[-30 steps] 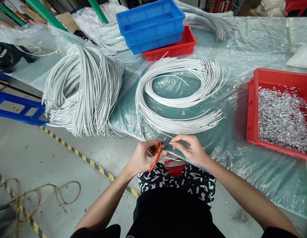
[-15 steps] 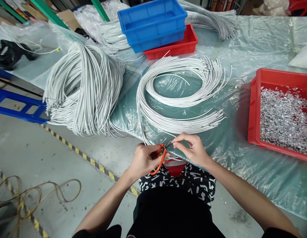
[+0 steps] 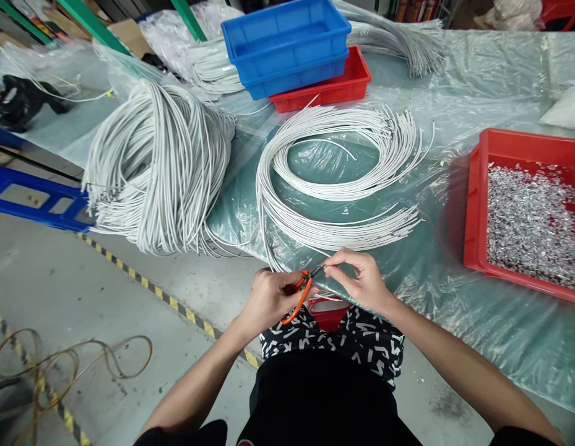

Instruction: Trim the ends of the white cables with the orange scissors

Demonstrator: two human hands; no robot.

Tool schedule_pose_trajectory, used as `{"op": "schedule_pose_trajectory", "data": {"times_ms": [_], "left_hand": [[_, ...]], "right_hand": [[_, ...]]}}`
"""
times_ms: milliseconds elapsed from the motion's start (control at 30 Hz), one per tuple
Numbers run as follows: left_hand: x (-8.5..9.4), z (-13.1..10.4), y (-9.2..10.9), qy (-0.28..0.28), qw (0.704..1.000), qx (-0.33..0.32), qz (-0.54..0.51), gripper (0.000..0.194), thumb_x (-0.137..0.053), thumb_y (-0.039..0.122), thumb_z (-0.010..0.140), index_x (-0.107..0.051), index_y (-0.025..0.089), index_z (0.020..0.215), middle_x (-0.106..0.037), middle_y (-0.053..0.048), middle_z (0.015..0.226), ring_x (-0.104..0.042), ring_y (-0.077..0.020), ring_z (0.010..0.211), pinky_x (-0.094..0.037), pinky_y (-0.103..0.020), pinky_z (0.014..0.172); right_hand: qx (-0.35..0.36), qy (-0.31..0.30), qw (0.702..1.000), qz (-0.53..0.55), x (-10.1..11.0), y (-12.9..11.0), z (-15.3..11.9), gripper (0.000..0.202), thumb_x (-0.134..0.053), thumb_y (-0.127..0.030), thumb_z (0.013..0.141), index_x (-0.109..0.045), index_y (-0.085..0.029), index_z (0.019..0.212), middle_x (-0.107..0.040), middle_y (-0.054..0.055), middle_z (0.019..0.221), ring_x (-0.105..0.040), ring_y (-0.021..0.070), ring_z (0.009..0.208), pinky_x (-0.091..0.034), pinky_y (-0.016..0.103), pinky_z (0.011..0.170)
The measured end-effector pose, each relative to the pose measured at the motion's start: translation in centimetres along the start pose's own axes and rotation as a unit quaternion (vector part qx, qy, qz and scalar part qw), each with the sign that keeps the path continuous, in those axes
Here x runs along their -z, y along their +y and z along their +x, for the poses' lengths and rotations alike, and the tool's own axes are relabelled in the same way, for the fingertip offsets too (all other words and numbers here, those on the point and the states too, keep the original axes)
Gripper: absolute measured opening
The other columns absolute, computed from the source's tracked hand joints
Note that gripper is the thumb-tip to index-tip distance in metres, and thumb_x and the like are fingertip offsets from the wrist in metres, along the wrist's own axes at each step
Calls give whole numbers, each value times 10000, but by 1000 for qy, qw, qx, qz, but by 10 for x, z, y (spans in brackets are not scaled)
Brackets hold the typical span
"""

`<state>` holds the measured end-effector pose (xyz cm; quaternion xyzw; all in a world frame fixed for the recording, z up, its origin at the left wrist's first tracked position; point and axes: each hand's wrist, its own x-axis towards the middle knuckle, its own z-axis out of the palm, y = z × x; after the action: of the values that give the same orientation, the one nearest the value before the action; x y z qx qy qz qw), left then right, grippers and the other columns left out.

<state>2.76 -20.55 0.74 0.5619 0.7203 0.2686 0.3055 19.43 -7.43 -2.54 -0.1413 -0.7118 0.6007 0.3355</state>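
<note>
My left hand (image 3: 269,300) is closed around a pair of small pliers or cutters with orange handles (image 3: 302,302). Their dark jaws (image 3: 317,270) point right, toward the fingertips of my right hand (image 3: 359,279). Thumb and forefinger of that hand are pinched together right at the jaw tips. Whatever lies between them is too small to make out. Just beyond my hands, a looped bundle of white cables (image 3: 333,230) rests on the table, its cut ends facing right. Some strands run down from it behind my left hand.
A big coil of white cable (image 3: 161,167) hangs over the table's left edge. Stacked blue bins (image 3: 287,52) sit on a red bin (image 3: 359,80) at the back. To the right, a red tray (image 3: 475,204) holds silvery scraps. Plastic sheeting (image 3: 491,353) covers the table.
The free orange handle has shifted slightly upward, closer to my left palm. My right hand keeps its pinch in the same place, and the cables have not moved.
</note>
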Motion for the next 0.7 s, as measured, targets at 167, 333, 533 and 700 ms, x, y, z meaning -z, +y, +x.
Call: {"op": "schedule_pose_trajectory", "data": {"times_ms": [167, 333, 533, 700], "left_hand": [[0, 1, 3, -6, 1000, 20, 0, 444, -614, 476, 874, -683, 104, 644, -414, 30, 525, -242, -75, 535, -241, -191, 472], [1, 1, 3, -12, 1000, 23, 9, 438, -608, 486, 877, -692, 108, 673, -373, 38, 537, -235, -79, 548, -234, -195, 479], [2, 1, 5, -8, 1000, -10, 21, 428, -622, 451, 883, -600, 119, 614, -335, 53, 535, -221, -75, 546, -219, -199, 477], [8, 4, 9, -12, 996, -87, 10, 375, -637, 343, 897, -519, 133, 609, -336, 62, 565, -218, -69, 544, -220, -207, 478]], "right_hand": [[-2, 8, 1000, 0, -2, -1, 0, 120, -597, -218, 920, -680, -174, 845, -688, 41, 758, -631, 151, 684, -493, 271, 629], [10, 23, 1000, -14, -3, 2, -1, 100, -631, -221, 903, -667, -174, 822, -685, 31, 753, -626, 147, 688, -490, 263, 639], [4, -1, 1000, 3, 0, 0, -1, 178, -572, -233, 941, -661, -178, 798, -657, 25, 739, -586, 140, 667, -457, 270, 653], [-102, -83, 986, 103, 6, 1, 0, 278, -552, -340, 957, -663, -168, 769, -562, 5, 671, -508, 125, 615, -405, 262, 606]]}}
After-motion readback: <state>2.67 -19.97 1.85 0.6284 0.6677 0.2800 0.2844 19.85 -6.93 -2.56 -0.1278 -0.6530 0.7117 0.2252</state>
